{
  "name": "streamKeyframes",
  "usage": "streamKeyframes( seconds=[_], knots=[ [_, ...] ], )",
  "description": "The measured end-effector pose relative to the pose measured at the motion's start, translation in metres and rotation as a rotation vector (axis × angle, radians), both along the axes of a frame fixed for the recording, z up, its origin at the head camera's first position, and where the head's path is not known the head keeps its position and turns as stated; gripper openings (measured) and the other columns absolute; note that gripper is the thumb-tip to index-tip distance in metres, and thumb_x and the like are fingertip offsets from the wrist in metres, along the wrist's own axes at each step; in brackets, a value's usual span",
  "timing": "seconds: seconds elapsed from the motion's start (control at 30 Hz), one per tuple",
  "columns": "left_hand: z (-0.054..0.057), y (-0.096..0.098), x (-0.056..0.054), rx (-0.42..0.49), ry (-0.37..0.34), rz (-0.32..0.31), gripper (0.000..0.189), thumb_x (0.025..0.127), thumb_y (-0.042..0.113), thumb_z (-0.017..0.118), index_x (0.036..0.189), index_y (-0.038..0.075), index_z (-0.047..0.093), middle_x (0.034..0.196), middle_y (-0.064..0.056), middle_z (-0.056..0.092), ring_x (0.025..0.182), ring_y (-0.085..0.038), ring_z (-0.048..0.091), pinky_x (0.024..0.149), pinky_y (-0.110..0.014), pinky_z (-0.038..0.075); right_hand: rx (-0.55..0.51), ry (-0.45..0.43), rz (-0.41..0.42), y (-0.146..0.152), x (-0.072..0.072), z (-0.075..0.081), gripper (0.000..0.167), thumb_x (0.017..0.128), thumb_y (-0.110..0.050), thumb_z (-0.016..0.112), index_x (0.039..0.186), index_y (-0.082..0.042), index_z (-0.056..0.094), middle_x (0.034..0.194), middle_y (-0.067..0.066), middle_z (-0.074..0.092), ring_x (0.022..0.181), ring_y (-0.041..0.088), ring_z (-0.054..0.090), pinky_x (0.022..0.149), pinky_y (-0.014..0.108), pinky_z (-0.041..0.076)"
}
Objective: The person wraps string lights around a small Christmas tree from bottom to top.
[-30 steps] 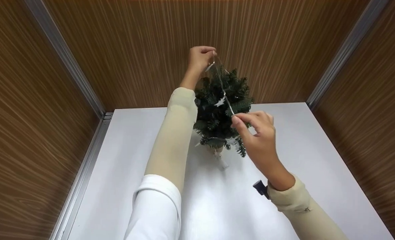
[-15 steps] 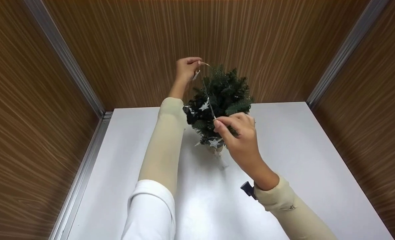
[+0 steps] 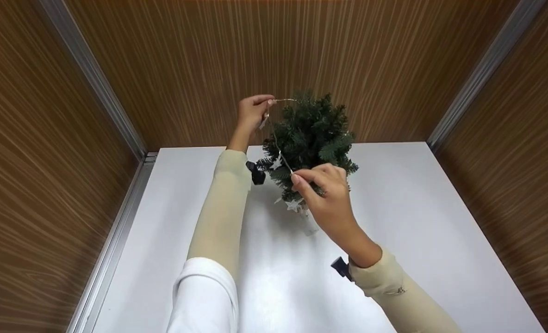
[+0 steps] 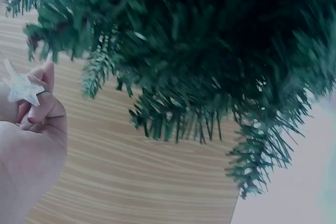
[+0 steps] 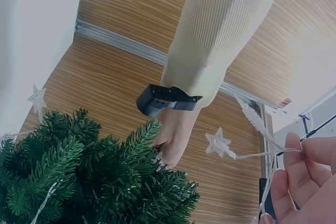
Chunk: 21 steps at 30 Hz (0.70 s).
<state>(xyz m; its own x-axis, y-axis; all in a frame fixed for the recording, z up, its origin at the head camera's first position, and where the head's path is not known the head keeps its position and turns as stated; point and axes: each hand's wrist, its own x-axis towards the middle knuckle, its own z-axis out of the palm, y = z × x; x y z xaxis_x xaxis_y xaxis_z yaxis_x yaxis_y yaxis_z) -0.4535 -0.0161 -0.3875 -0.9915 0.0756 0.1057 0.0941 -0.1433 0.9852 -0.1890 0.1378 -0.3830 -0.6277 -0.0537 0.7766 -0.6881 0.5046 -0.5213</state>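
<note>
A small artificial Christmas tree [image 3: 308, 134] stands on the white table, near the back wall. My left hand [image 3: 252, 112] is at the upper left of the tree and pinches a star string light [image 3: 278, 147] between thumb and fingers. From there the wire runs right to the treetop and also down to my right hand [image 3: 329, 196], which pinches it in front of the tree. In the left wrist view a clear star [image 4: 23, 88] hangs against the left hand. Another star [image 5: 218, 142] dangles between the hands in the right wrist view.
The white table [image 3: 163, 208] is bounded by a wood-grain back wall [image 3: 200, 83] and side walls with metal corner rails [image 3: 116, 106]. A star [image 3: 294, 205] hangs low at the tree's front, by its base. Black wrist cameras [image 3: 342, 267] sit on both sleeves.
Both hands have moved left and down, the left one from above the treetop to its left side. The wire now stretches across the tree's left side.
</note>
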Motion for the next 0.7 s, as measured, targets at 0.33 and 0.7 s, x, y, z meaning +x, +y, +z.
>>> streamKeyframes(
  seconds=[0.33,0.7],
  knots=[
    [-0.020,-0.010,0.006,-0.130,-0.025,-0.042,0.024,0.098,0.009,0.067,0.119,-0.001,0.071,0.100,-0.007,0.070,0.058,-0.006,0.049,0.057,-0.022,0.042,0.012,-0.025,0.010,0.001,-0.004,-0.006,0.005,0.090,-0.008,0.075,0.087,-0.008,0.077,0.077,0.001,0.068,0.085,0.018,0.056,0.093,0.038,0.033],
    [-0.021,-0.024,0.031,-0.089,0.084,-0.045,0.025,0.096,0.014,0.071,0.117,0.001,0.072,0.102,-0.003,0.071,0.062,-0.006,0.051,0.057,-0.019,0.042,0.011,-0.033,0.012,0.006,-0.003,-0.009,0.004,0.091,-0.009,0.074,0.090,-0.009,0.078,0.078,0.001,0.067,0.086,0.018,0.055,0.092,0.037,0.032]
  ],
)
